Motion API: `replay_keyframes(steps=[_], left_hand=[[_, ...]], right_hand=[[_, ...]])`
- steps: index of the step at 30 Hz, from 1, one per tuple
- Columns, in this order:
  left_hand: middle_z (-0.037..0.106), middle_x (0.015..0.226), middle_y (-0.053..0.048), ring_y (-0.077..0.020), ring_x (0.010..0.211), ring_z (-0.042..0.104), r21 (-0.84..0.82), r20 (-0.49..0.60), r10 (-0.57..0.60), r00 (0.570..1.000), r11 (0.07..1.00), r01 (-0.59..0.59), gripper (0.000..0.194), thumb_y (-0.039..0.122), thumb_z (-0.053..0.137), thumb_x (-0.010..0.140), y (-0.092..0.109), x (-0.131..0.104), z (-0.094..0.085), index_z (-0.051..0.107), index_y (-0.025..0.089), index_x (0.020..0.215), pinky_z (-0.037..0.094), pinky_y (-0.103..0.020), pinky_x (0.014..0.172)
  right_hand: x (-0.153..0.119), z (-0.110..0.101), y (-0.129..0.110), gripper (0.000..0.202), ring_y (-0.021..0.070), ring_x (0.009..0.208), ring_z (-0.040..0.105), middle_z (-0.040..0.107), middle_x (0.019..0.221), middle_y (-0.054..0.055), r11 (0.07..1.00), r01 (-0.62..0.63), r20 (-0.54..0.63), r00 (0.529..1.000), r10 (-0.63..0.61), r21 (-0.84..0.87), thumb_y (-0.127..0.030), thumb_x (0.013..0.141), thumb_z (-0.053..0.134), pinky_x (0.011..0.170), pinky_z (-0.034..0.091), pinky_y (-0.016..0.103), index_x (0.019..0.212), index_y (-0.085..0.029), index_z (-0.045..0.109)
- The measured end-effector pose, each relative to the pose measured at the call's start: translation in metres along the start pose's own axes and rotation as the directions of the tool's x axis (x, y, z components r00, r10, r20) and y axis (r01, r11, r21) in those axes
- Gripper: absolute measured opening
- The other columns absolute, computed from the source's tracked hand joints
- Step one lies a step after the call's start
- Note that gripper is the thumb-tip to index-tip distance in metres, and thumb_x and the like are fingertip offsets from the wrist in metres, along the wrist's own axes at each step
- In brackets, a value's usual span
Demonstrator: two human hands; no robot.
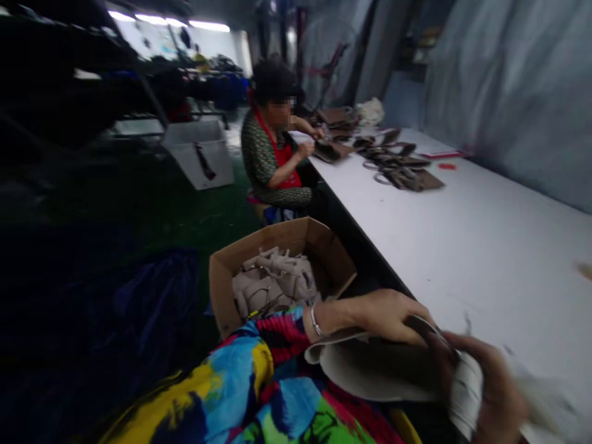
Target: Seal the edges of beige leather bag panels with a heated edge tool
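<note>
Pointing its open end leftward, long axis crosswise by the surface's [485, 240] long edge, the grey piece [374, 370] is held between the half-curled left hand [393, 313] and right hand [497, 385].

The bench [476, 246] had a long, flat white top with a dark near edge. Toward its far end lay a cluster of brown pieces with loops [409, 172], and behind it a pale bunched bundle [370, 113]. A red-edged flat item [441, 153] and a small orange-red scrap [447, 166] lay near the cluster. On the green floor [157, 213] stood a pale bin [222, 161].
</note>
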State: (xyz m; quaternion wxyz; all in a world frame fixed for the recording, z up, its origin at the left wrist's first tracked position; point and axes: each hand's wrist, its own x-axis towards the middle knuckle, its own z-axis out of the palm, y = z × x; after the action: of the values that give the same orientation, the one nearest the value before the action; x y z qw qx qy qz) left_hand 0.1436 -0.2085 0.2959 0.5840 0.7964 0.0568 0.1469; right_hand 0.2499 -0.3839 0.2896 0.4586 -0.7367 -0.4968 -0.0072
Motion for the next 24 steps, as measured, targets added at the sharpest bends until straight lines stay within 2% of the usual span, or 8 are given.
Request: replay_keyframes(steps=[1, 4, 6, 9, 12, 15, 18, 24], left_hand=[[0.077, 0.085, 0.001, -0.0198, 0.086, 0.071, 0.041, -0.004, -0.015, 1.000, 0.999, 0.015, 0.014, 0.013, 0.079, 0.078, -0.005, 0.004, 0.003, 0.081, 0.020, 0.090, 0.051, -0.026, 0.077], [0.076, 0.085, 0.000, -0.0167, 0.082, 0.069, 0.060, 0.023, -0.086, 0.996, 0.995, 0.085, 0.016, 0.016, 0.078, 0.078, -0.019, 0.009, 0.010, 0.079, 0.017, 0.095, 0.047, -0.022, 0.072], [0.076, 0.084, 0.000, -0.0150, 0.080, 0.068, 0.050, 0.050, -0.111, 0.993, 0.993, 0.109, 0.016, 0.018, 0.079, 0.078, -0.024, 0.011, 0.015, 0.078, 0.017, 0.093, 0.045, -0.020, 0.070], [0.075, 0.081, -0.001, -0.0145, 0.078, 0.066, 0.026, 0.025, -0.160, 0.987, 0.987, 0.159, 0.012, 0.023, 0.079, 0.078, -0.024, 0.015, 0.023, 0.078, 0.016, 0.087, 0.043, -0.021, 0.068], [0.073, 0.078, -0.002, -0.0144, 0.076, 0.063, 0.005, 0.013, -0.188, 0.982, 0.982, 0.188, 0.019, 0.032, 0.082, 0.077, -0.023, 0.021, 0.027, 0.077, 0.015, 0.082, 0.042, -0.022, 0.067], [0.072, 0.074, -0.001, -0.0133, 0.074, 0.061, 0.001, 0.045, -0.182, 0.982, 0.983, 0.182, 0.015, 0.029, 0.079, 0.078, -0.022, 0.025, 0.030, 0.077, 0.015, 0.081, 0.042, -0.022, 0.067], [0.071, 0.073, 0.000, -0.0126, 0.072, 0.061, -0.009, 0.064, -0.181, 0.981, 0.983, 0.182, 0.011, 0.025, 0.077, 0.077, -0.023, 0.029, 0.033, 0.076, 0.015, 0.081, 0.042, -0.022, 0.067], [0.071, 0.076, 0.000, -0.0128, 0.074, 0.061, 0.051, 0.132, -0.155, 0.979, 0.987, 0.150, 0.016, 0.030, 0.078, 0.079, -0.023, 0.033, 0.040, 0.076, 0.015, 0.083, 0.042, -0.023, 0.069]], right_hand=[[-0.006, 0.000, 0.002, 0.030, 0.0262, 0.077, 0.069, 0.071, 0.094, 0.008, 0.996, -0.090, -0.072, 0.993, 0.090, 0.000, -0.055, 0.094, 0.073, 0.058, 0.056, 0.033, 0.105, -0.027, 0.070], [-0.015, 0.007, 0.006, 0.031, 0.0205, 0.074, 0.068, 0.073, 0.092, 0.005, 0.983, -0.175, -0.105, 0.978, 0.181, 0.063, -0.051, 0.092, 0.078, 0.062, 0.055, 0.028, 0.101, -0.022, 0.069], [-0.018, 0.008, 0.008, 0.026, 0.0180, 0.073, 0.067, 0.073, 0.090, 0.003, 0.976, -0.191, -0.101, 0.974, 0.201, 0.103, -0.046, 0.094, 0.075, 0.062, 0.053, 0.025, 0.098, -0.022, 0.070], [-0.024, 0.002, 0.011, 0.020, 0.0178, 0.076, 0.067, 0.073, 0.092, 0.002, 0.963, -0.230, -0.047, 0.970, 0.238, 0.142, -0.042, 0.100, 0.068, 0.065, 0.053, 0.024, 0.102, -0.023, 0.071], [-0.029, -0.006, 0.014, 0.021, 0.0180, 0.076, 0.069, 0.074, 0.093, 0.002, 0.965, -0.233, -0.021, 0.971, 0.237, 0.121, -0.044, 0.099, 0.069, 0.062, 0.053, 0.024, 0.106, -0.023, 0.071], [-0.031, -0.008, 0.014, 0.028, 0.0174, 0.073, 0.070, 0.075, 0.094, 0.003, 0.972, -0.219, -0.098, 0.969, 0.227, 0.089, -0.048, 0.094, 0.076, 0.061, 0.055, 0.023, 0.104, -0.023, 0.069], [-0.033, -0.007, 0.012, 0.032, 0.0167, 0.075, 0.071, 0.077, 0.099, 0.004, 0.959, -0.268, -0.157, 0.947, 0.280, 0.092, -0.050, 0.092, 0.078, 0.062, 0.056, 0.021, 0.104, -0.023, 0.067], [-0.040, -0.003, 0.017, 0.026, 0.0144, 0.074, 0.070, 0.076, 0.096, 0.002, 0.949, -0.294, -0.227, 0.922, 0.313, 0.112, -0.045, 0.092, 0.076, 0.063, 0.055, 0.019, 0.102, -0.023, 0.067]])
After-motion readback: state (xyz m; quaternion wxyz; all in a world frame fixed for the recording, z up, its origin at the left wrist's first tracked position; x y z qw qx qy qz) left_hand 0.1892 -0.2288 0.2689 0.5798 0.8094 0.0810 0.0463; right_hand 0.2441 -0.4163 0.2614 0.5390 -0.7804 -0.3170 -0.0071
